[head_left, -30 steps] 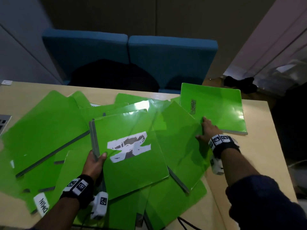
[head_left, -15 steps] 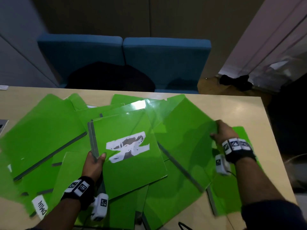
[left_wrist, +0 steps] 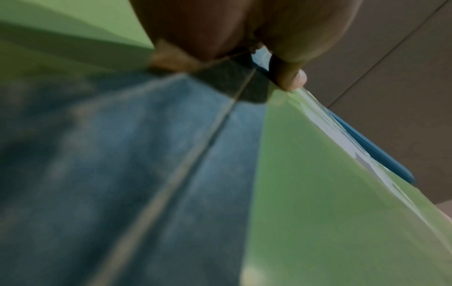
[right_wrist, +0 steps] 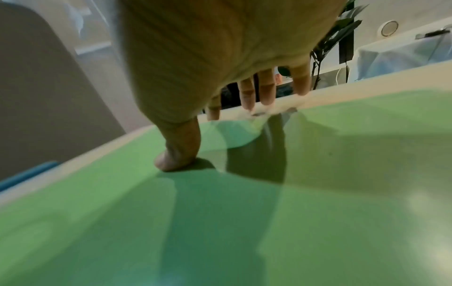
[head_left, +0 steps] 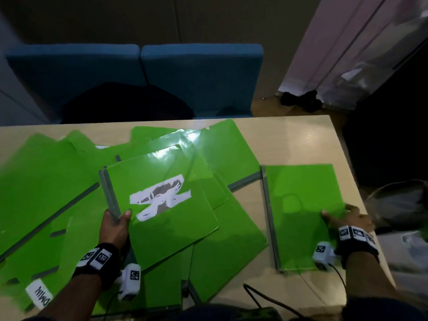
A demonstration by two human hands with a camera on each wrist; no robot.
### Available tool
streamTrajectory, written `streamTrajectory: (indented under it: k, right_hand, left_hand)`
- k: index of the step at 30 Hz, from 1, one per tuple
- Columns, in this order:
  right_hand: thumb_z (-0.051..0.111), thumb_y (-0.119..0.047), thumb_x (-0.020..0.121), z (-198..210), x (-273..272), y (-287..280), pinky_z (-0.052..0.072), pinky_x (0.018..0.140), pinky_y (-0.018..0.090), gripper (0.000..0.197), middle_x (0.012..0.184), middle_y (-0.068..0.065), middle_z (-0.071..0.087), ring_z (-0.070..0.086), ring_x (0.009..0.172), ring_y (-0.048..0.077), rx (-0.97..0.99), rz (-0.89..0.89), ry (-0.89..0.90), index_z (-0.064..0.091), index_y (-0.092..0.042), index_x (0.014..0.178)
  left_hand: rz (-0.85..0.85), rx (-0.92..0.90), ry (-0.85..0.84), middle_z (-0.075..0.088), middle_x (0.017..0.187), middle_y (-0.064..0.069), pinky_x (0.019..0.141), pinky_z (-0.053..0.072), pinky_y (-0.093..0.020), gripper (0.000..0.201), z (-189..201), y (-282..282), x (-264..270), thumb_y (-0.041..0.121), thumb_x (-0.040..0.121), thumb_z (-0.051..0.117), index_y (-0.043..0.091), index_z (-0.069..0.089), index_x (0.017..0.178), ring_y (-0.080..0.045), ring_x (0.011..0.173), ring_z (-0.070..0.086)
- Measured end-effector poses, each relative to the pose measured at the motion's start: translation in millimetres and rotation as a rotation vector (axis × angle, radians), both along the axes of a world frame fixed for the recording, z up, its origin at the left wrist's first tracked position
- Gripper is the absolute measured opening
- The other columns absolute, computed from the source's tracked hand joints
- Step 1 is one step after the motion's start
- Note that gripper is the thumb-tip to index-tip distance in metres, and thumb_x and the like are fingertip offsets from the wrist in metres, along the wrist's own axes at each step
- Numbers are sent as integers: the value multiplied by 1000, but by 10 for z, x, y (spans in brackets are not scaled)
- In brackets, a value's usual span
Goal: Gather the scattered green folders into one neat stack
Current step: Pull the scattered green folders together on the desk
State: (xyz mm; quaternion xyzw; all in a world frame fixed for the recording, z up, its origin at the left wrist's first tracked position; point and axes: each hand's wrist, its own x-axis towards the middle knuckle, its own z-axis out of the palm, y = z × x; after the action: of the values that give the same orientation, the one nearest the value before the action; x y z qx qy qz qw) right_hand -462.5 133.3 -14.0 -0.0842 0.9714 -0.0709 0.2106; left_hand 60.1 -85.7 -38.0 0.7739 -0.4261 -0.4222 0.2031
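Many green folders [head_left: 53, 181] lie overlapping across the middle and left of the table. My left hand [head_left: 117, 216] grips the grey spine of the top folder, which bears a white and black picture [head_left: 162, 195]. In the left wrist view my thumb [left_wrist: 291, 77] lies on that folder's cover [left_wrist: 330, 193]. One green folder [head_left: 301, 205] lies apart on the right, spine to the left. My right hand [head_left: 340, 214] rests at its right edge. The thumb [right_wrist: 176, 154] presses on the cover [right_wrist: 318, 193], and the straight fingers [right_wrist: 266, 91] reach past the edge.
The pale table [head_left: 301, 140] ends just right of the separate folder. Two blue chairs [head_left: 199, 75] stand behind the table, with a dark bag [head_left: 125, 105] on one. A black cable [head_left: 266, 300] runs along the near edge. A white label [head_left: 39, 295] shows at the lower left.
My right hand drew a folder out of the pile, carried it right and laid it flat near the table's right edge. My left hand kept its grip on the picture folder.
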Motion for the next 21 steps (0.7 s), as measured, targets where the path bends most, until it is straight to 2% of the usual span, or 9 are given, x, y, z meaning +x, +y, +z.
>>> streamTrajectory:
  k: [1, 3, 5, 8, 10, 12, 14, 17, 21]
  right_hand:
    - [77, -67, 65, -230, -106, 138, 34, 103, 55, 92, 138, 28, 42, 39, 129, 43, 45, 16, -14, 46, -16, 134]
    - [73, -83, 50, -1019, -576, 487, 38, 100, 59, 111, 140, 22, 44, 40, 128, 43, 118, 46, -35, 42, -21, 137]
    - [61, -99, 31, -1065, -555, 477, 45, 93, 62, 135, 138, 17, 49, 48, 121, 46, 110, 33, -129, 37, -20, 138]
    - [63, -95, 37, -982, -398, 524, 55, 81, 45, 134, 132, 20, 55, 60, 105, 41, 89, 22, -197, 47, -12, 140]
    - [74, -84, 42, -249, 154, 342, 54, 64, 37, 121, 126, 21, 60, 64, 97, 39, -17, -17, -290, 55, -7, 133]
    - [77, -57, 73, -64, 303, 321, 55, 70, 43, 75, 115, 25, 65, 64, 89, 39, -218, -38, -264, 61, -1, 120]
    - [70, -38, 88, 21, 394, 329, 50, 78, 43, 47, 110, 26, 65, 60, 85, 38, -349, -55, -189, 61, -1, 117]
    - [70, -36, 89, 73, 552, 291, 45, 78, 41, 46, 103, 22, 60, 57, 86, 36, -401, -2, -205, 54, -3, 117]
    - [74, -32, 86, -23, 724, 251, 51, 85, 46, 43, 104, 17, 64, 62, 90, 36, -468, -31, -302, 55, -6, 115]
  left_hand:
    - [2, -4, 6, 48, 87, -11, 77, 50, -50, 27, 9, 4, -10, 35, 95, 54, 13, 42, 107, -31, 82, 52]
    - [-4, -23, 9, 48, 86, -10, 74, 50, -46, 29, 21, 12, -27, 34, 95, 55, 12, 43, 108, -29, 80, 51]
    - [-37, -61, -3, 49, 84, -10, 67, 47, -39, 33, 22, 12, -36, 34, 95, 56, 8, 43, 110, -29, 78, 52]
    - [-87, -109, -21, 55, 81, -15, 66, 43, -35, 37, 23, 1, -41, 36, 94, 58, 1, 48, 104, -32, 77, 56]
    - [-103, -111, 24, 56, 81, -16, 66, 42, -34, 35, 44, -12, -54, 34, 93, 60, 1, 50, 103, -31, 76, 56]
    - [-104, -84, 81, 54, 82, -13, 66, 43, -35, 31, 50, -21, -58, 30, 91, 63, 6, 48, 106, -29, 74, 54]
    - [-112, -51, 102, 52, 81, -13, 63, 47, -39, 31, 42, -9, -35, 27, 90, 65, 14, 43, 108, -29, 71, 53]
    - [-130, -20, 71, 55, 92, -15, 73, 51, -44, 38, 78, 44, -28, 24, 92, 63, 11, 39, 119, -34, 82, 58]
    - [-149, -1, 74, 57, 103, -19, 81, 52, -45, 47, 107, 116, -39, 24, 92, 62, 5, 36, 127, -37, 94, 60]
